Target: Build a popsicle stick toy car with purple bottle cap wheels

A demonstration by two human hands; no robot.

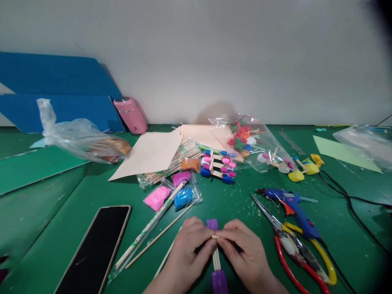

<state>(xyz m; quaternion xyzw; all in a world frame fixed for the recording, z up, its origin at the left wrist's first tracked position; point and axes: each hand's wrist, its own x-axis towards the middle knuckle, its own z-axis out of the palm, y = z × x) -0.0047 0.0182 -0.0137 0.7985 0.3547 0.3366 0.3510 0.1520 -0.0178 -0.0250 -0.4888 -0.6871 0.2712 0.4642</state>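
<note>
Head view: my left hand (pixel 193 243) and right hand (pixel 245 250) meet, fingertips pinching pale stick ends (pixel 215 237) above the green table (pixel 245 204). Wooden sticks (pixel 217 259) run between two purple pieces (pixel 219 281). Scissors (pixel 269 212) and a blue glue gun (pixel 301 216) lie beyond my right hand.

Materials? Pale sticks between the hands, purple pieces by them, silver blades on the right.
Pale sticks: probably wood or bamboo, matte; straw-coloured, no shine.
Purple pieces: smooth, slight sheen; plastic or modelling clay, can't tell which.
Silver blades: likely steel, fairly polished; grey colour, bright reflections.
</note>
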